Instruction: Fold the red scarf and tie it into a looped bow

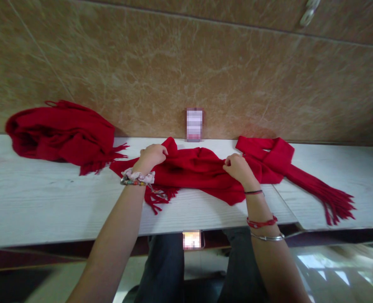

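A red fringed scarf [195,172] lies rumpled across the white surface in front of me. My left hand [151,158] is closed at its left part, fingers curled into the cloth near a raised fold. Over its right part, my right hand [238,168] is closed in a pinch on the fabric. Short fringe hangs out below my left wrist. To the right, a flat, folded red scarf length [281,158] ends in long fringe; whether it joins the middle piece I cannot tell.
A heap of red scarf cloth [63,134] sits at the left against the brown marbled wall [174,75]. A blurred upright rectangle [194,124] stands by the wall, and a blurred bright one [192,240] shows below the front edge of the white wood-grain tabletop [63,206].
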Tool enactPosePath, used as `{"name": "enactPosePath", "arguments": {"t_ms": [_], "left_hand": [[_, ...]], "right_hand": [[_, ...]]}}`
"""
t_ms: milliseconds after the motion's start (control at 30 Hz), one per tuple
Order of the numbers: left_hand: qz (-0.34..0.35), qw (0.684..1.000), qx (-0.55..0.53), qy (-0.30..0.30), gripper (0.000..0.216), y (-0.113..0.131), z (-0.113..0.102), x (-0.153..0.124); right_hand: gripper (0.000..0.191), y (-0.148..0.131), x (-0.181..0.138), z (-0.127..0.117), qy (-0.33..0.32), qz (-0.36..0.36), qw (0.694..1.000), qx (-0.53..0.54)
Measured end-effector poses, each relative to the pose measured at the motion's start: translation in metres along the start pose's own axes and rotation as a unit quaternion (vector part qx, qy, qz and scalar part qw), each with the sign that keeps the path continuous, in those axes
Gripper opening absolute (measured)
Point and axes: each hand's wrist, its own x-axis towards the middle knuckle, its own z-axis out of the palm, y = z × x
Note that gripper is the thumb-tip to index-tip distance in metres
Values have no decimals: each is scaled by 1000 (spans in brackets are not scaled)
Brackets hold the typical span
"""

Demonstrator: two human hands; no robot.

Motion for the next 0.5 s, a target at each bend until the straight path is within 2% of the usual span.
{"name": "enactPosePath", "arguments": {"t_ms": [67, 167, 200, 233, 300, 400, 500], "left_hand": [[20, 1000, -11, 2, 38, 3, -1, 0], [42, 994, -27, 101, 42, 12, 0, -1], [61, 991, -38, 115, 41, 16, 1, -1], [85, 989, -53, 110, 38, 19, 3, -1], [128, 986, -85, 58, 34, 26, 8, -2], [153, 981, -115, -12, 33, 33, 15, -2], [163, 980, -117, -6, 28, 34, 15, -1]], "right_hand": [[11, -3, 0, 1, -11, -20, 1000, 11], [21, -11, 5, 2, 60, -41, 995, 63], [23, -15, 7, 3, 79, -53, 992, 84], [25, -19, 8, 5, 89, -66, 989, 103], [27, -30, 8, 10, 90, -89, 984, 127], [23, -46, 5, 17, 63, -108, 983, 131], [13, -52, 3, 17, 45, -102, 986, 124]]}}
